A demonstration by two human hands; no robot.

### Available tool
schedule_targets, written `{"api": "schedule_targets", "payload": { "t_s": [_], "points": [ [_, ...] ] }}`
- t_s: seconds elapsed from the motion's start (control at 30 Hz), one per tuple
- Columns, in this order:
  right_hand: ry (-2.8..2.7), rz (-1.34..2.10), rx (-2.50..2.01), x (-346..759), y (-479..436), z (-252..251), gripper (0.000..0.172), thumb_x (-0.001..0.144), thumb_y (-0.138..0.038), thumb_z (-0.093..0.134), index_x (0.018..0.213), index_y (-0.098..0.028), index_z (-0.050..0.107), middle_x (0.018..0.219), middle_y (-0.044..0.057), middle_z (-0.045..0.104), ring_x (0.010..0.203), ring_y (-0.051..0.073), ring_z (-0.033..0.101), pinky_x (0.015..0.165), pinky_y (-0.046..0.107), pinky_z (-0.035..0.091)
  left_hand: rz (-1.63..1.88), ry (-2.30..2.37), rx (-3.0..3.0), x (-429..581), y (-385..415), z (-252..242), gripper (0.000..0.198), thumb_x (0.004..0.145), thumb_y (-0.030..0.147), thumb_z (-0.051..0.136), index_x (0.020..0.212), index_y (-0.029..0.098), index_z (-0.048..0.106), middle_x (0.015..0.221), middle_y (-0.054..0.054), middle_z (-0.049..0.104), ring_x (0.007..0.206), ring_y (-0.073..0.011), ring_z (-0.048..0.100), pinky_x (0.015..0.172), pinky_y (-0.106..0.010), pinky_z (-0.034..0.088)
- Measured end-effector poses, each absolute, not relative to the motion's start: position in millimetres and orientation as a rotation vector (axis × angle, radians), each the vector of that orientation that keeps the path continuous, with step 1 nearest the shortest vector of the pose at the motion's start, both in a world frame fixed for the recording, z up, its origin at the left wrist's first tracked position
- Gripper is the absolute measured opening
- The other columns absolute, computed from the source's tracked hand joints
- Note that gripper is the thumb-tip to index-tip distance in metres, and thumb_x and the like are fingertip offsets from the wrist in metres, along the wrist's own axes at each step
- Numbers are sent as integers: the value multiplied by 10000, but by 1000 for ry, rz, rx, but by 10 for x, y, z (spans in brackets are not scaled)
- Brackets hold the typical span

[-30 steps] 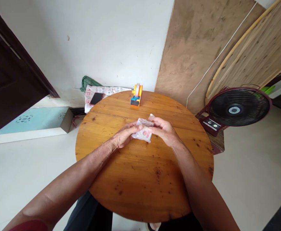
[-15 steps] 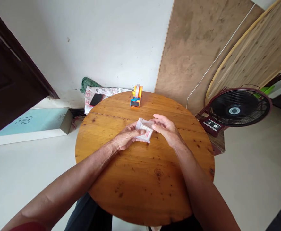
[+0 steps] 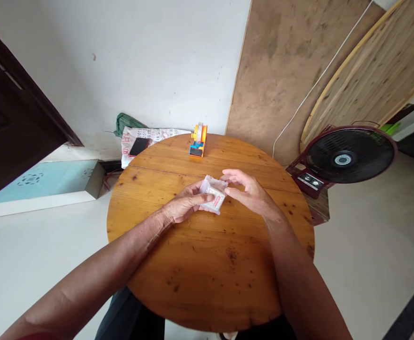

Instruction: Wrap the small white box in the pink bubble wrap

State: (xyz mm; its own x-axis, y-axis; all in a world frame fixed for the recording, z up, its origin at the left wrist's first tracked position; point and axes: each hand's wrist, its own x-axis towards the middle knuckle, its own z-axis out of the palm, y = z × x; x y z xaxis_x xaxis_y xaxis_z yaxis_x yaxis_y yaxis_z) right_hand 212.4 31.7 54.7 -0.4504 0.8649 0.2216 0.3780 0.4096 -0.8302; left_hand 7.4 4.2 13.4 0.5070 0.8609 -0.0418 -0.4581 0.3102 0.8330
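Note:
A small whitish packet in clear wrap [image 3: 213,194], with red print on its face, is held over the middle of the round wooden table [image 3: 207,264]. My left hand [image 3: 187,202] grips its left side, thumb on top and fingers beneath. At the packet's right edge is my right hand [image 3: 245,190], fingers curved and apart from the thumb; whether its fingertips touch the wrap is hard to tell. Behind the packet, an orange and blue tape dispenser [image 3: 198,140] stands near the table's far edge.
A dark phone [image 3: 139,147] lies on a printed white sack [image 3: 126,149] beyond the table's far left edge. To the right stands a dark red fan [image 3: 350,156]. A pale blue box [image 3: 47,179] is on the left, below a dark door [image 3: 12,108].
The packet has tilted a little in my left hand. My right hand's fingers and thumb have shifted slightly at its right edge. The whole view has moved slightly.

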Motion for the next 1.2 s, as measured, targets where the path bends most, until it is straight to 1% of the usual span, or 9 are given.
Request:
{"api": "schedule_targets", "payload": {
  "t_s": [0.13,0.17,0.3,0.53,0.7,0.8,0.93,1.07,1.2],
  "points": [
    [-1919,821,-1046,2106,323,537,151,806,-229,623,934,-187,690,906,32,725,845,167,664,826,319,507,905,540,883,82,41,105,438,680,183,785,1098,167,651,952,-55,701,782,-170,646,730,-318,549],
    [-1901,790,-1058,2101,321,538,117,815,-232,609,870,-182,699,859,27,722,799,161,658,779,301,506,903,543,886,84,39,101,441,674,181,790,1092,166,652,949,-54,702,787,-169,647,731,-306,542],
    [-1888,771,-1063,2084,305,548,137,834,-231,575,790,-179,694,784,12,703,729,147,630,691,267,482,905,570,913,89,30,100,461,660,188,804,1093,168,648,965,-47,695,818,-163,638,750,-286,522],
    [-1902,801,-1033,2016,253,516,148,852,-232,555,769,-172,661,762,11,683,714,143,620,668,257,468,901,591,974,76,63,68,428,680,233,798,1075,172,646,989,-45,675,853,-170,624,762,-289,505],
    [-1931,774,-1050,1962,223,503,158,859,-238,553,794,-174,682,783,19,700,730,153,634,686,268,476,928,632,968,65,76,78,402,658,240,806,1016,165,638,925,-35,668,809,-167,626,739,-297,513],
    [-1946,767,-1044,1942,216,501,158,860,-240,556,792,-180,686,788,16,705,731,154,635,694,271,481,937,649,949,67,72,100,414,648,243,805,1015,160,632,925,-46,666,804,-182,632,721,-321,530],
    [-1963,759,-1026,1935,209,488,157,863,-242,559,811,-189,697,802,11,712,745,155,640,707,272,486,975,648,882,72,71,120,498,625,214,812,1082,188,616,964,-43,655,831,-197,635,715,-366,558],
    [-1996,758,-1018,1925,181,495,164,871,-255,562,850,-198,714,844,10,728,779,166,656,729,279,492,998,629,855,71,76,119,474,637,200,809,1066,177,607,954,-45,637,831,-202,631,700,-401,577],
    [-2096,655,-1014,1897,157,484,193,897,-253,537,860,-226,724,868,6,737,800,175,669,757,293,491,1015,642,846,67,88,97,461,643,209,820,1045,169,598,910,-32,638,784,-178,636,684,-369,581]
  ]
}}
